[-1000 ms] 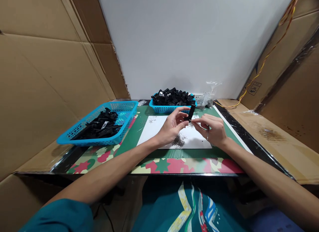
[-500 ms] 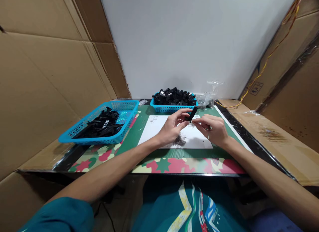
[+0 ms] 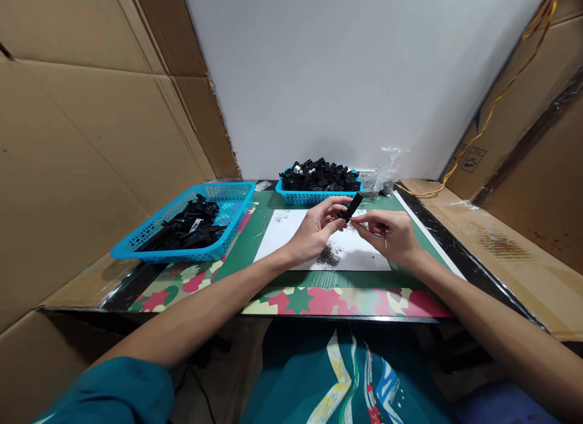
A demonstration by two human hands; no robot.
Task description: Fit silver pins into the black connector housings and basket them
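My left hand [image 3: 317,228] is closed on a small black plastic part [image 3: 354,205], which is tilted up to the right above the white sheet [image 3: 282,245]. Thumb and fingertips grip its lower end. My right hand [image 3: 390,234] is pinched, its fingertips touching the lower end of the black part. A thin metallic piece [image 3: 385,239] shows under the right fingers. What lies between the right fingertips is too small to make out. Below my hands, a heap of tiny metal pieces [image 3: 328,255] lies on the sheet, with more scattered at its upper left.
A blue basket [image 3: 168,257] of black parts stands at the left. Another blue basket [image 3: 303,198], heaped with black parts, stands at the back. A clear plastic bag [image 3: 382,180] lies right of it. Cardboard walls [image 3: 91,120] flank the table, and yellow wires [image 3: 489,117] hang at the right.
Both hands stay almost in place around the black part. The right fingers have shifted slightly, and the thin metallic piece under them now points more upright. The view has moved very slightly.
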